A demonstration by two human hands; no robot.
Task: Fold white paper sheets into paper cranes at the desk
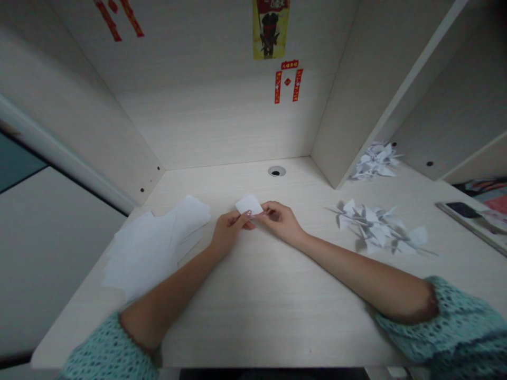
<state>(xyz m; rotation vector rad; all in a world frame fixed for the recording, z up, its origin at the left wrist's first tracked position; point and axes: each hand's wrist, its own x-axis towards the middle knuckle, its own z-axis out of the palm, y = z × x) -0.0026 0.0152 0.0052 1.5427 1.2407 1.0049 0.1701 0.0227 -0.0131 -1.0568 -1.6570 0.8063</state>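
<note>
A small white piece of paper (pixel 249 203), its outline squarish, is held up at the middle of the desk. My left hand (pixel 230 229) pinches its lower edge between thumb and fingers. From the other side my right hand (pixel 282 218) has its fingers closed at the paper's lower right corner. The fingers hide that lower edge, so its folds cannot be made out. Left of my left hand lies a spread of flat white paper sheets (pixel 146 250). To the right of my right hand is a cluster of folded white paper pieces (pixel 374 224) with pointed tips.
A second pile of folded paper (pixel 376 160) sits behind the upright divider panel (pixel 356 105). At the right lies a phone (pixel 471 214) on a flat object. A round cable hole (pixel 277 171) is at the desk's back. Red stickers (pixel 288 82) mark the back panel.
</note>
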